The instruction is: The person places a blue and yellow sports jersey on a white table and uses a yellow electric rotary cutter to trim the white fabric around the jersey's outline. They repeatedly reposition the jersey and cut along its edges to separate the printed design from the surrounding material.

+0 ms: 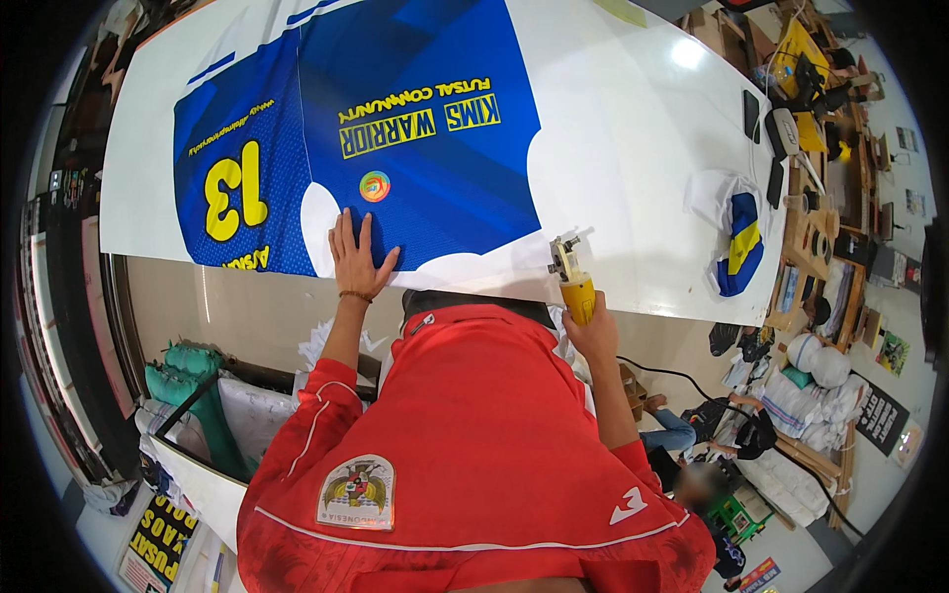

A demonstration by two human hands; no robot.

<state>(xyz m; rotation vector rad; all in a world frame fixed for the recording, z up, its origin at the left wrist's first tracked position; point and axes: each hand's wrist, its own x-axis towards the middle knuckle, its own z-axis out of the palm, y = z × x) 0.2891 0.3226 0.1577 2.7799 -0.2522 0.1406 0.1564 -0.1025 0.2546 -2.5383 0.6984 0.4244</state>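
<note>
A wide sheet of white fabric printed with blue jersey panels (435, 188) and yellow lettering lies on the white table (633, 148). My left hand (360, 255) rests flat on the lower part of the larger blue panel, fingers spread, beside its white curved cutout. In my right hand (593, 331) is a yellow-bodied electric fabric cutter (573, 284) with a metal head. The cutter's head is at the table's near edge, just right of the panel's lower right corner. Behind it a black cord runs off to the right.
A bundled blue, yellow and white cloth (739, 245) lies at the table's right end. Near it are a dark phone-like slab (751, 115) and a white device (782, 132). Green wrapped bundles (203, 405) stand below left. Other people sit on the floor at lower right.
</note>
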